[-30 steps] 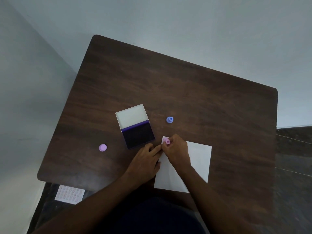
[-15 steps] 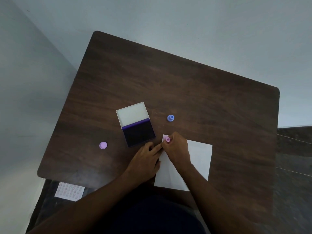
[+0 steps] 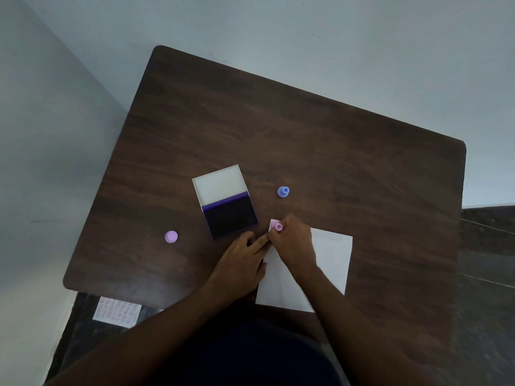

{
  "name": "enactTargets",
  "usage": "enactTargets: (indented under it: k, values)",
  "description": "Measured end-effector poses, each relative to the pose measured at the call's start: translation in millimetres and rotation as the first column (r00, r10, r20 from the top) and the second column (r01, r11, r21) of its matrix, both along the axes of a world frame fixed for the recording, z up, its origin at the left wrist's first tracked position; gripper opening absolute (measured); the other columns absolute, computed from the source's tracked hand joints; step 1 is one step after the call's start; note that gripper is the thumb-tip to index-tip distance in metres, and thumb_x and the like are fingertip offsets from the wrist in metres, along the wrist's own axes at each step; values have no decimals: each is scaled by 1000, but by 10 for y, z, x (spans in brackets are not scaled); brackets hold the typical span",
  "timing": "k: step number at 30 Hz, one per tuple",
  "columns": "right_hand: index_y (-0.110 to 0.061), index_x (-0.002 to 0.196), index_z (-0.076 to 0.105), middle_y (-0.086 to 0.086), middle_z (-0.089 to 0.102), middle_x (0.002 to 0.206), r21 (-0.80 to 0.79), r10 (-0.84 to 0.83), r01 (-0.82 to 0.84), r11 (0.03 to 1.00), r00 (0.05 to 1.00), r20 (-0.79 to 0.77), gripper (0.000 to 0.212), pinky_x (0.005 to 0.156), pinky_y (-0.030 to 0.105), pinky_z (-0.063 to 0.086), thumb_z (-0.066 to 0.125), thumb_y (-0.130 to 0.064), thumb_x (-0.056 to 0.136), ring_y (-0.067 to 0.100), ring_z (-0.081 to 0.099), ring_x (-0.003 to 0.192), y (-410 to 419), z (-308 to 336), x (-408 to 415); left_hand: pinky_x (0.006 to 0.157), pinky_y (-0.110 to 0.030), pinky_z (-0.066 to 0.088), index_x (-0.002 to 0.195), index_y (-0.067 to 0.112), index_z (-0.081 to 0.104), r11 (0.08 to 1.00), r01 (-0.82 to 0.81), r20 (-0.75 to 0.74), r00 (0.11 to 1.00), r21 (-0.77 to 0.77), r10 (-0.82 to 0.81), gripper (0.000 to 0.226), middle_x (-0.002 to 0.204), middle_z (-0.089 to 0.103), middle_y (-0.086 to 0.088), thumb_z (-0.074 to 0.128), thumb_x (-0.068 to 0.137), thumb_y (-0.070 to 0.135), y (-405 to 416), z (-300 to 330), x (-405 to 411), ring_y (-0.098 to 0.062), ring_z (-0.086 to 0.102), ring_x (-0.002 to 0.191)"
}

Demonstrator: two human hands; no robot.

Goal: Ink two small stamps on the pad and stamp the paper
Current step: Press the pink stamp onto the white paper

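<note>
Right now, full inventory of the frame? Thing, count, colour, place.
table: 1, dark brown wood, fills centre.
ink pad: 1, dark purple, white lid open, mid-table.
paper: 1, white, near edge, under both hands.
pink stamp: 1, on the paper's far-left corner.
blue stamp: 1, right of the pad.
purple cap: 1, left of the pad.
printed sheet: 1, white, pink marks, on the floor.
left hand: rests on the paper's left edge.
right hand: pinches the pink stamp.

I am seeing no words, numbers or brand marks I can read; the sheet (image 3: 117, 312) lying on the floor at near left is showing only rows of tiny pink marks, too small to make out.
</note>
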State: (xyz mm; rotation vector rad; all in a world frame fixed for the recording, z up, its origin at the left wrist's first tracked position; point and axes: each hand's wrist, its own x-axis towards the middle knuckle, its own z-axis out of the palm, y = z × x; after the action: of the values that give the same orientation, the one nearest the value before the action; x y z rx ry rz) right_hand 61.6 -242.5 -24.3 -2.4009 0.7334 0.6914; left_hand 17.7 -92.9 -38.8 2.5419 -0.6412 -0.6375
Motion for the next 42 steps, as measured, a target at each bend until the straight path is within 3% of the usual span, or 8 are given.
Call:
enactTargets:
  k: [6,13,18,23,42]
  values:
    - [-11,104,59,9,66,107,-8,0,0,1000,1000,-24,34,76,22,39,68,-37,83,12,51,80,-1,2,20,112,-31,26,149,25,26,1000,-7,-17,1000,2,7,61,148,39,-1,44,94,46,11,-7,-5,-19,35,132]
    - [-9,102,59,9,65,103,-5,22,-22,1000,997,-68,28,83,29,47,65,-32,86,21,61,92,69,68,159,109,-30,30,147,24,29,1000,21,28,999,19,-21,61,144,44,0,46,93,46,8,-39,0,-18,40,127]
    - [-10,100,60,8,66,102,-52,107,-110,993,992,-73,24,76,26,44,66,-28,85,14,54,78,93,70,227,107,-32,32,143,23,37,999,39,48,998,36,-41,58,140,49,-1,48,91,44,3,-57,-5,-21,43,126]
    - [-10,107,58,11,65,109,-63,184,-192,979,976,-118,34,87,35,50,72,-25,80,24,61,97,165,83,261,108,-33,32,139,21,43,999,48,69,996,19,-50,52,140,49,-1,49,92,41,5,-36,-1,-22,42,127]
    - [-9,111,56,11,63,112,-55,144,-150,987,984,-101,37,88,34,49,71,-25,81,25,60,100,133,96,250,112,-31,25,143,23,37,998,45,56,997,34,-47,52,146,42,2,42,95,44,-14,-19,2,-18,36,132]
